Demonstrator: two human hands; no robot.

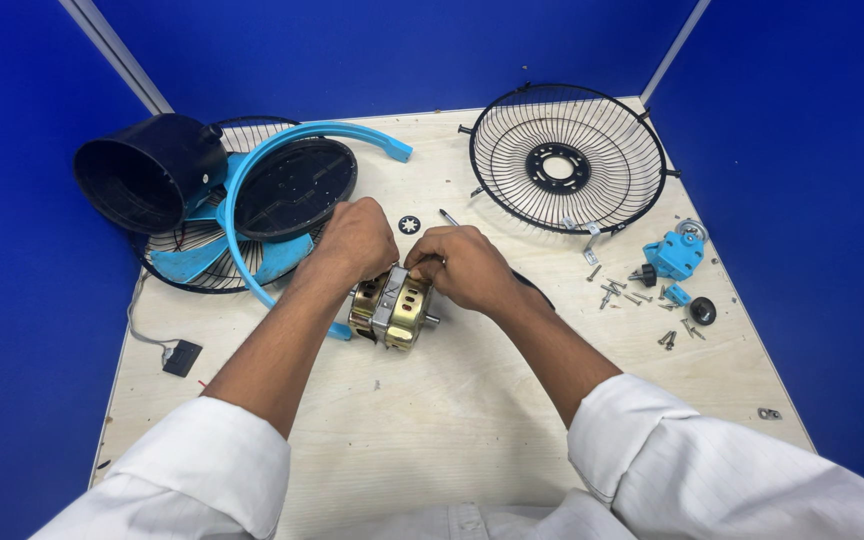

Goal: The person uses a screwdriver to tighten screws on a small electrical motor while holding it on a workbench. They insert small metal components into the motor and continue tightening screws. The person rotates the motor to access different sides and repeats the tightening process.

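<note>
Glossy brass-toned metal motor [392, 307] on matt pale wood table [472, 420].

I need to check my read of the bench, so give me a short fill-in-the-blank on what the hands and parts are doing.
1. Both hands, left hand and right hand, hold the brass-coloured ____.
2. The wire fan guard with no blades in it lies to the person's ____.
3. The loose screws lie beside the small ____ plastic part.

Missing words: motor; right; blue

A round black wire fan guard [566, 158] lies far right — loose silver screws [624, 293] near it; a dark blue plastic cone housing [150, 172] sits far left.
</note>
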